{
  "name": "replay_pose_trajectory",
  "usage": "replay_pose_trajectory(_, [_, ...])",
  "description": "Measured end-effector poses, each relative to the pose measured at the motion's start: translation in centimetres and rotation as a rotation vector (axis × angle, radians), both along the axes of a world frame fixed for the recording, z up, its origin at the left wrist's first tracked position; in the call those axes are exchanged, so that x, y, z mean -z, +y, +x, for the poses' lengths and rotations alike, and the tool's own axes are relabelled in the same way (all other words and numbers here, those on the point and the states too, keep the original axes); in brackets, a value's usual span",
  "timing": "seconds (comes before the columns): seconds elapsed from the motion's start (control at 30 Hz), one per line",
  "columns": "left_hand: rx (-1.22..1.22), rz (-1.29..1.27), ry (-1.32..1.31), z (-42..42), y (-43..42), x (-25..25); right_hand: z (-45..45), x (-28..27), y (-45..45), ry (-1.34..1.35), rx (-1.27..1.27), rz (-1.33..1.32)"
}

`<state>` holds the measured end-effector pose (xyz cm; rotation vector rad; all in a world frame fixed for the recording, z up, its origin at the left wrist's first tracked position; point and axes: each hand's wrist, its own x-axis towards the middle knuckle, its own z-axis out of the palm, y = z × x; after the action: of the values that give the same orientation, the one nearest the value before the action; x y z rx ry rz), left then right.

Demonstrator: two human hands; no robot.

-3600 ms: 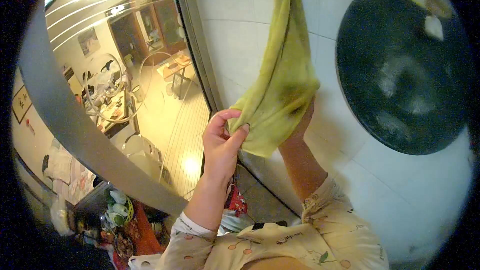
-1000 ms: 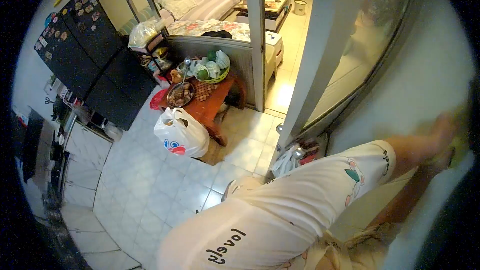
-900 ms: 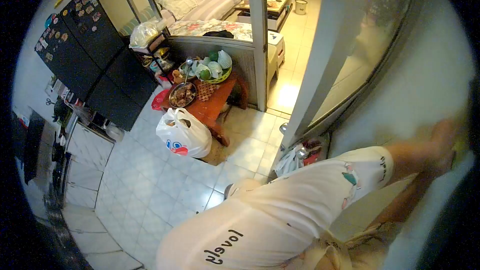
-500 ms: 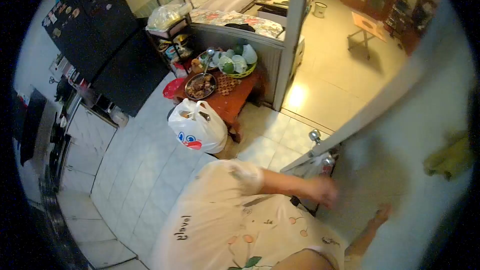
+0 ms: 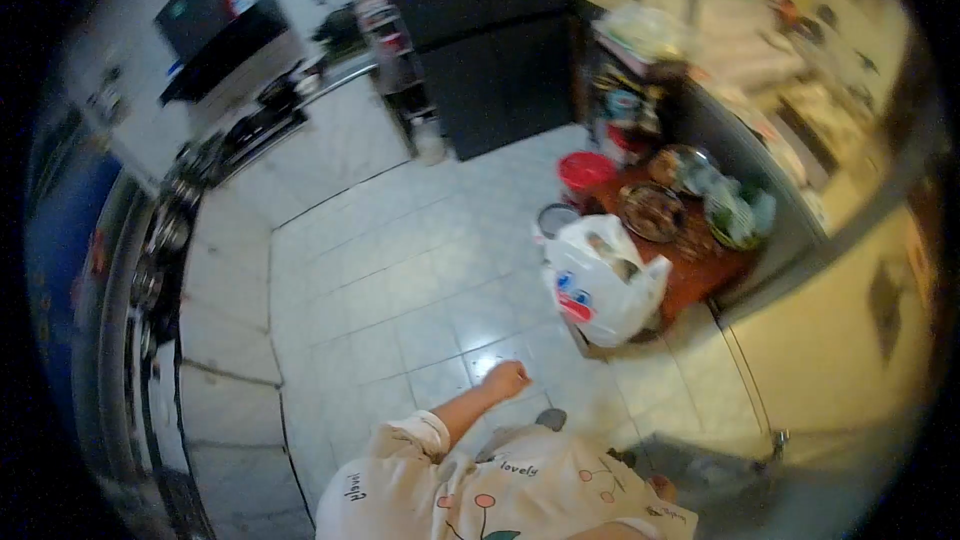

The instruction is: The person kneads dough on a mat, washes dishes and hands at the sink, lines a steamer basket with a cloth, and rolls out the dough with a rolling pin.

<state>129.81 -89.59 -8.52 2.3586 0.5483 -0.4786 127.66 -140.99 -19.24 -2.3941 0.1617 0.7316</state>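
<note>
White plastic bag (image 5: pixel 600 290), handles up, stands at the near side of the red-brown table (image 5: pixel 702 280); it is what lies nearest our hands. Closest to us, well short of the bag and to its right, our right hand (image 5: pixel 660 488) shows only in part, so we cannot tell its state. Our left hand (image 5: pixel 507 380) hangs short of the bag and to its left, apart from it; nothing shows in its curled-looking fingers, though blur hides whether they close fully. Just past the bag, we see the red tub (image 5: pixel 582 178) to its left, the dish of food (image 5: pixel 655 239) to its right, then green fruit (image 5: pixel 740 212) farther right. Beyond the bag rises the dark refrigerator (image 5: pixel 495 70). We judge this step a pause between holds; touching the bag would call for a longer reach and opened fingers.
</note>
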Motion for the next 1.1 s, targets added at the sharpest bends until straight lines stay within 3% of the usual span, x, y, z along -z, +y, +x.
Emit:
replay_pose_trajectory(0.07, [0.094, -0.026, 0.127, -1.3, -0.4, -0.4, 4.4, -0.7, 1.5, -0.075, -0.076, 0.013])
replay_pose_trajectory(0.13, [0.088, -0.041, 0.263, -2.8, -0.3, -3.8, 8.2, -1.3, 3.1, -0.169, -0.168, 0.033])
replay_pose_trajectory(0.2, [0.042, -0.016, 0.204, -5.1, 0.6, -2.6, 11.6, -1.4, 4.4, -0.312, -0.34, 0.034])
replay_pose_trajectory(0.23, [0.001, -0.003, 0.222, -6.1, 1.3, -2.4, 13.2, -1.3, 5.1, -0.413, -0.491, 0.007])
replay_pose_trajectory(0.33, [-0.142, 0.02, 0.256, -8.3, 2.1, -3.0, 18.0, 6.2, 3.7, -0.687, -1.178, -0.451])
replay_pose_trajectory(0.37, [-0.211, 0.017, 0.254, -9.2, 2.3, -2.8, 18.7, 7.3, 4.0, -0.674, -0.957, -0.127])
replay_pose_trajectory(0.47, [-0.361, 0.031, 0.28, -12.0, 2.3, -2.9, 23.3, 3.3, 8.2, 0.013, -1.124, -0.419])
replay_pose_trajectory(0.5, [-0.395, 0.044, 0.286, -12.4, 2.5, -2.8, 24.3, 2.8, 9.0, 0.037, -1.075, -0.417])
replay_pose_trajectory(0.7, [-0.618, -0.106, 0.256, -15.2, -0.2, 1.3, 29.2, 1.6, 12.8, -0.045, -0.908, -0.208])
replay_pose_trajectory(0.8, [-0.275, -0.018, 0.099, -20.8, -2.3, 14.7, 30.7, 1.2, 13.7, -0.066, -0.889, -0.144])
replay_pose_trajectory(0.9, [-0.533, -0.123, 0.456, -20.4, -3.0, 9.5, 31.7, 2.2, 13.4, -0.137, -0.993, -0.095])
replay_pose_trajectory(0.93, [-0.149, 0.034, 0.341, -20.7, -2.2, 8.0, 30.9, 2.9, 12.4, -0.221, -1.104, -0.096])
replay_pose_trajectory(1.0, [-0.178, -0.011, 0.298, -20.3, 1.7, 9.0, 28.5, 4.3, 11.3, -0.395, -1.286, -0.133])
replay_pose_trajectory(1.03, [-0.29, -0.06, 0.299, -19.5, 3.8, 9.3, 26.8, 7.1, 10.6, -0.32, -1.127, -0.055])
replay_pose_trajectory(1.1, [-0.414, -0.113, 0.298, -17.3, 7.8, 9.4, 25.4, 3.4, 13.3, -0.171, -0.914, -0.149])
